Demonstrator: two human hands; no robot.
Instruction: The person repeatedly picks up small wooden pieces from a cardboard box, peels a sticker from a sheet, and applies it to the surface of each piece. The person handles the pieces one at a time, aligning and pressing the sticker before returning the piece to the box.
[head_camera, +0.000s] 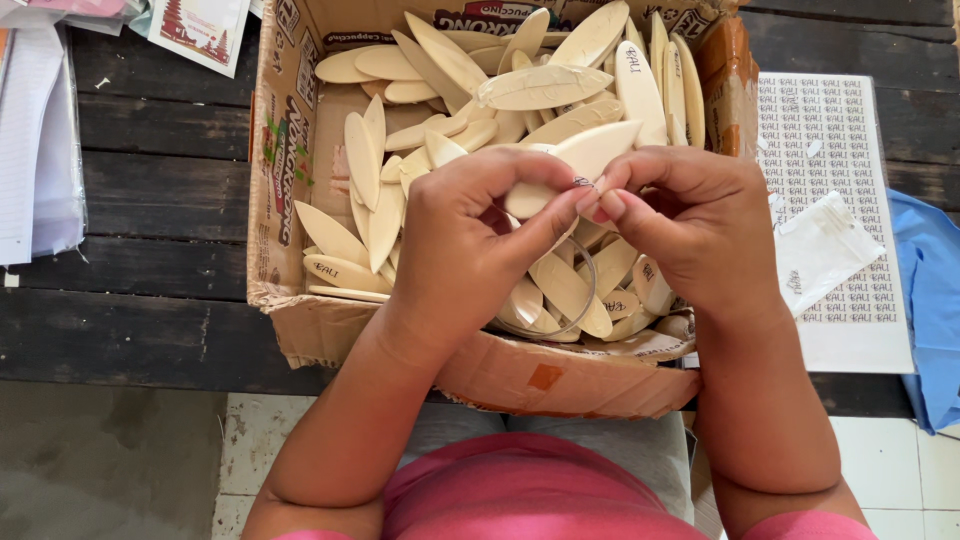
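My left hand (470, 235) and my right hand (690, 215) meet over an open cardboard box (290, 300). Between them they pinch a pale wooden leaf-shaped piece (575, 160) and a small metal ring (583, 183) at its end. A thin wire loop (590, 290) hangs below the fingers. The box is filled with several more of the same pale oval wooden pieces (540, 88), some with dark lettering.
The box sits on a dark wooden plank table (150, 210). A printed sheet (830, 130) with a small clear plastic bag (820, 250) lies to the right, blue cloth (935, 300) beyond it. Papers (35, 130) lie at the left. Tiled floor (110, 460) shows below.
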